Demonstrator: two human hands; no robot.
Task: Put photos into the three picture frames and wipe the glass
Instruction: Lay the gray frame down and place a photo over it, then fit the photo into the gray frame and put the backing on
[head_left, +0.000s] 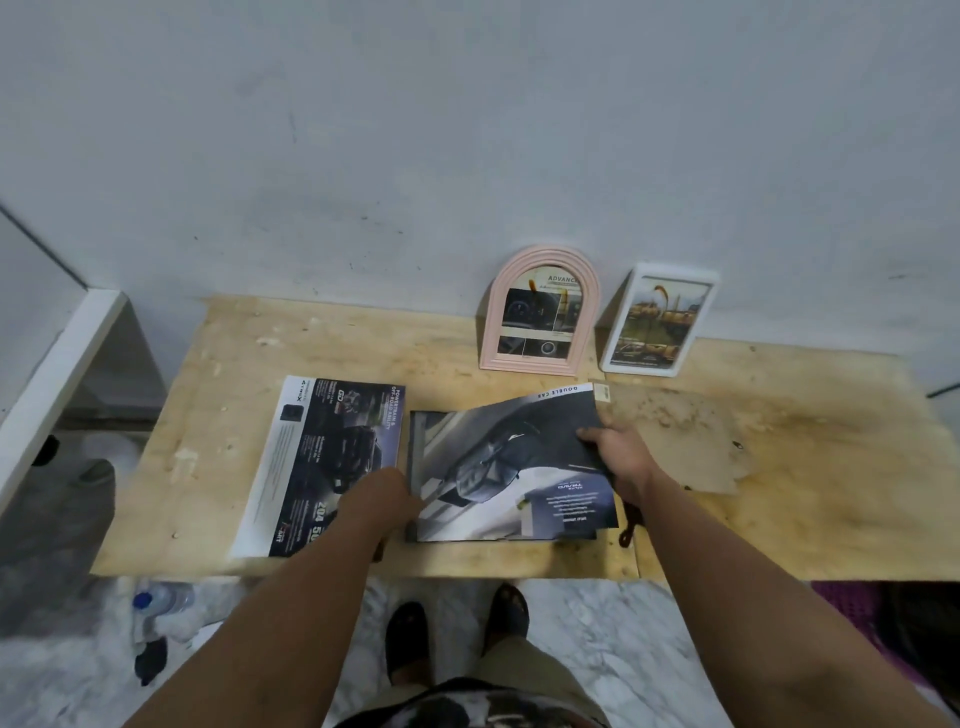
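head view: only view
done: pink arched plastic frame (539, 312) and white rectangular frame (658, 319) lean on the grey wall (415, 130), each with a picture inside
in progress: dark flat third frame (415, 467) lies on the plywood table (779, 467), glossy car photo page (519, 462) half over it, not seated
right hand (615, 457): fingers pinch the page's right edge
left hand (382, 493): presses the frame's left edge; finger state unclear
spare: printed car brochure sheet (322, 467) just left of the frame
left: seat photo, close frame, wipe; no cloth seen

Two filled frames, arched frame (539, 312) left of the rectangular frame (658, 321), lean on the far wall. Nearer on the table (779, 467), a loose page (322, 462) lies left of the flat frame (415, 467), with a car photo (519, 467) on it.
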